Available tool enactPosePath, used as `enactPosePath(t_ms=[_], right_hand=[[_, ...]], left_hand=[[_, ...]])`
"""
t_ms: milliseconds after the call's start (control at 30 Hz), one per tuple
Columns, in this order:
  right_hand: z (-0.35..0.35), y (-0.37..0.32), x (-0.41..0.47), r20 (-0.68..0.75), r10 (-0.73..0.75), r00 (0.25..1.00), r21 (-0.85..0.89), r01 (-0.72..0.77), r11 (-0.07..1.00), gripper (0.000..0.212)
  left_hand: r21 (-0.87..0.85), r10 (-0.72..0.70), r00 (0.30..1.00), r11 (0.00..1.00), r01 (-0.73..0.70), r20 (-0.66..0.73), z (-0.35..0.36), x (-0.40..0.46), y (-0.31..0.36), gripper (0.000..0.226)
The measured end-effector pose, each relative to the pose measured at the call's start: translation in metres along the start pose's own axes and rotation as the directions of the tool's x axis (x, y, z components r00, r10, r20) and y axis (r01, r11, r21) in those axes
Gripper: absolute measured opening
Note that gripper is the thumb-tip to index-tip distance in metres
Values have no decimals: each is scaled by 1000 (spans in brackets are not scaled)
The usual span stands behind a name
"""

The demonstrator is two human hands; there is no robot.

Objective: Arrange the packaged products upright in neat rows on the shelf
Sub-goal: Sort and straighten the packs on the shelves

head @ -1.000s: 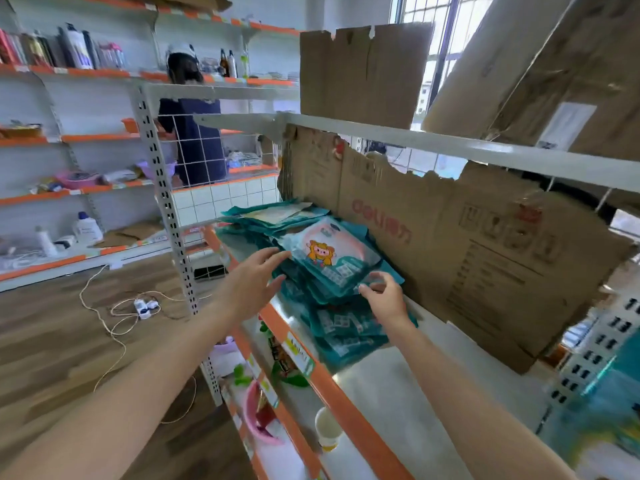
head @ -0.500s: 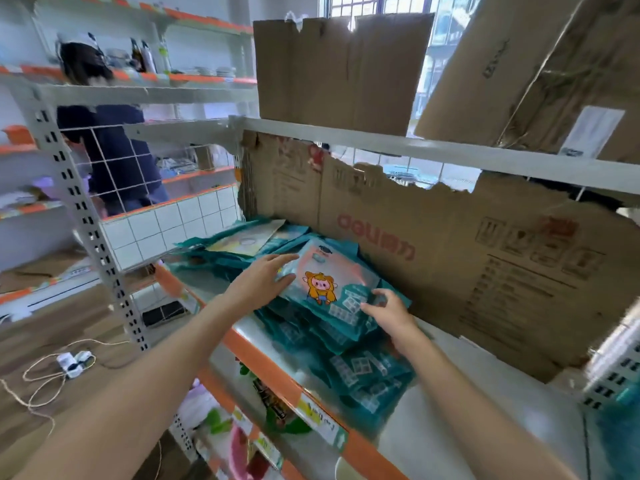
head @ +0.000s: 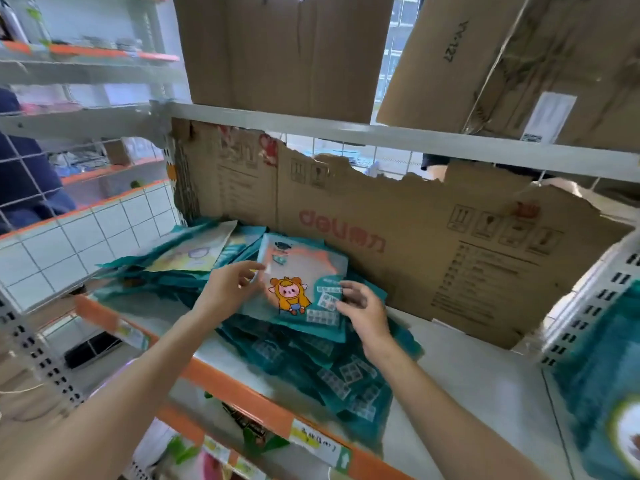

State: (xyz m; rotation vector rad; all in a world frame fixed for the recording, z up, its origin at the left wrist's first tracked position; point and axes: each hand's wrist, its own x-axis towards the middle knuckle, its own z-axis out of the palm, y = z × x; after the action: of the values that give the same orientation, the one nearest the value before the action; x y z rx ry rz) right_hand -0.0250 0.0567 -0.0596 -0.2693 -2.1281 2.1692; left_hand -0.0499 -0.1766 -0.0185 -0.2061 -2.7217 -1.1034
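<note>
The left hand (head: 230, 289) pinches the left edge of the top packet (head: 298, 282), thumb and fingertips curled onto its clear film. The right hand (head: 363, 306) holds the same packet at its lower right corner, fingers bent over the teal margin with the small printed squares. Between the two hands the packet is tipped up a little, its face toward the camera, showing a cartoon figure in an orange hood.

Under it lies the heap of teal packets (head: 311, 362), flat and overlapping, spilling toward 5 o'clock from the hands over the white shelf board (head: 467, 393). More packets (head: 180, 258) lie flat at 10 o'clock, one with a pale yellow face uppermost. None of these stand upright.

At 12 o'clock, behind the heap, a torn cardboard sheet (head: 433, 244) with red lettering lines the back of the shelf. The orange front rail (head: 263, 407) runs across at 6 o'clock, carrying a price label (head: 318, 441). Above, cardboard boxes (head: 287, 53) sit on the upper shelf. At 3 o'clock, at the frame's right edge, a blurred teal package (head: 602, 393) shows beside a perforated upright. At 9 o'clock is a white tiled panel (head: 86, 240) behind a wire grid, and a person in dark blue (head: 24, 181) is beyond it.
</note>
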Motion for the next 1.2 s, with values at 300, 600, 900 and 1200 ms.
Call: enactPosePath(t_ms=[300, 600, 900, 1200], right_hand=[[6, -10, -17, 22, -66, 998, 240, 59, 969, 53], [-89, -26, -66, 105, -263, 959, -2, 265, 964, 37], [-261, 6, -139, -32, -376, 926, -165, 367, 916, 43], [-401, 37, -188, -250, -542, 802, -512, 366, 777, 59]], left_hand=[[-287, -11, 1000, 958, 4, -20, -11, -36, -22, 45], [-461, 58, 994, 888, -6, 98, 21, -85, 50, 42], [-371, 294, 954, 894, -252, 61, 149, -138, 167, 52], [-416, 479, 876, 808, -418, 50, 272, -178, 257, 45]])
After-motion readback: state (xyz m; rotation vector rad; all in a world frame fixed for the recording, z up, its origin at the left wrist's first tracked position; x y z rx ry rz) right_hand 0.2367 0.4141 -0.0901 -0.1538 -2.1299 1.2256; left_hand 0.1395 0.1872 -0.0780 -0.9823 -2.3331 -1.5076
